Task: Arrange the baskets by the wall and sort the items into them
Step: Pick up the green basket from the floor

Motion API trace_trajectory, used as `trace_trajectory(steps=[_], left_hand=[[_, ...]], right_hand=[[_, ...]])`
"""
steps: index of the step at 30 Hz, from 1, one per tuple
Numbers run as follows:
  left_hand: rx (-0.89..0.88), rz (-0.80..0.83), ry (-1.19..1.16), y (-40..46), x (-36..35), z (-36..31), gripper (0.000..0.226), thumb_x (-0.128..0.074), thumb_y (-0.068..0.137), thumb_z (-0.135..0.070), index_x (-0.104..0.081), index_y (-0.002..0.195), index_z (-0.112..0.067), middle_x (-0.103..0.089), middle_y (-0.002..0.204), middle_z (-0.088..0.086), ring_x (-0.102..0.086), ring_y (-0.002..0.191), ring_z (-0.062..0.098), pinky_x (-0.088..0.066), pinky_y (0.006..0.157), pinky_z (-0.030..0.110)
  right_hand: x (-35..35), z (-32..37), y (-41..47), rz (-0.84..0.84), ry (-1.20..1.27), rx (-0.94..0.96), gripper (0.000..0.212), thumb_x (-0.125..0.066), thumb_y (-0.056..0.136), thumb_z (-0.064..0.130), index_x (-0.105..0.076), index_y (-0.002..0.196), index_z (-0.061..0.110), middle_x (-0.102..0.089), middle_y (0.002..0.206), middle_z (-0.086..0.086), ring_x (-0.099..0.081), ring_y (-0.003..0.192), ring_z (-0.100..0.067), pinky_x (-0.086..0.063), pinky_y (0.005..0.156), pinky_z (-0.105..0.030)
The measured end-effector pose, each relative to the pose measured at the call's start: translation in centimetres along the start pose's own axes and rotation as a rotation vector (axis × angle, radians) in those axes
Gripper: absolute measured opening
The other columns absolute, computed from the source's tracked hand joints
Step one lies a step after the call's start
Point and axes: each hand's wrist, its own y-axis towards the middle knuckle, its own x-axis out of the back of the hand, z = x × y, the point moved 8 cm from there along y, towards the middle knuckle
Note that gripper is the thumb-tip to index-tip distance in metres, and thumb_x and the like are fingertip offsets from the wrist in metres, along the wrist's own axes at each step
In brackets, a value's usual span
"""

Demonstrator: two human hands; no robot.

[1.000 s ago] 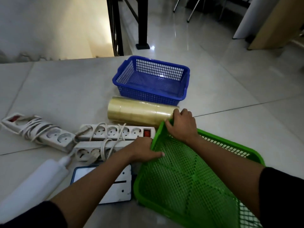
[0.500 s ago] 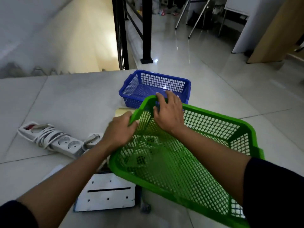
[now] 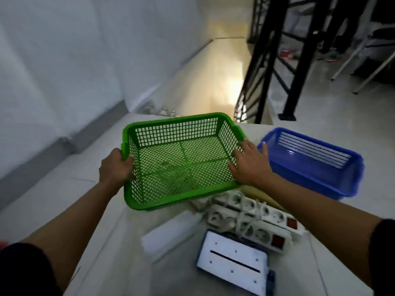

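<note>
The green basket (image 3: 181, 161) is held upright above the floor (image 3: 64, 199), between both hands. The left hand (image 3: 116, 167) is clenched on the left rim, fingers curled over the edge and partly hidden inside the mesh. The right hand (image 3: 250, 165) lies flat against the outside of the right wall, fingers spread; its grip on the basket cannot be confirmed. Just right of the right hand, the blue basket (image 3: 316, 165) rests on the floor; its contents are hard to make out through motion blur. Below the grip, the basket's near edge overlaps the white power strips (image 3: 252, 221), hiding their far ends. A white panel (image 3: 233, 265) lies nearer the camera, its lower edge cut off. Left of the left hand, bare floor runs to the wall (image 3: 53, 82). A black railing (image 3: 277, 60) stands beyond the right hand.
</note>
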Motion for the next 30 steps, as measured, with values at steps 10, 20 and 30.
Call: trace_trajectory(steps=[10,20,30], left_hand=[[0.465,-0.250,-0.151,1.8,11.7,15.6,0.036,-0.049,0.088,-0.032,-0.060,0.114,-0.009,-0.065,0.117,0.019,-0.061,0.107,0.038,-0.049,0.094,0.043],[0.733,-0.436,-0.175,2.0,17.1,27.7,0.038,-0.051,0.094,-0.024,-0.055,0.122,0.003,-0.057,0.131,0.024,-0.053,0.123,0.040,-0.044,0.099,0.041],[0.671,-0.368,-0.054,2.9,15.7,30.6,0.053,-0.056,0.090,-0.019,-0.036,0.133,0.004,-0.055,0.130,0.026,-0.055,0.119,0.043,-0.046,0.094,0.042]], right_hand=[[-0.5,29.4,0.5,0.118,-0.028,0.776,0.055,-0.037,0.088,0.063,-0.059,0.116,0.020,-0.067,0.109,-0.008,-0.057,0.108,-0.027,-0.032,0.103,-0.045],[-6.6,40.5,1.9,-0.105,0.491,0.375,0.047,-0.055,0.087,0.046,-0.056,0.123,0.016,-0.030,0.145,-0.032,-0.024,0.138,-0.043,-0.023,0.113,-0.050],[-17.2,45.7,0.8,0.756,1.838,-0.443,0.055,-0.054,0.092,-0.002,-0.033,0.142,0.008,-0.066,0.101,-0.010,-0.066,0.090,-0.024,-0.054,0.076,-0.035]])
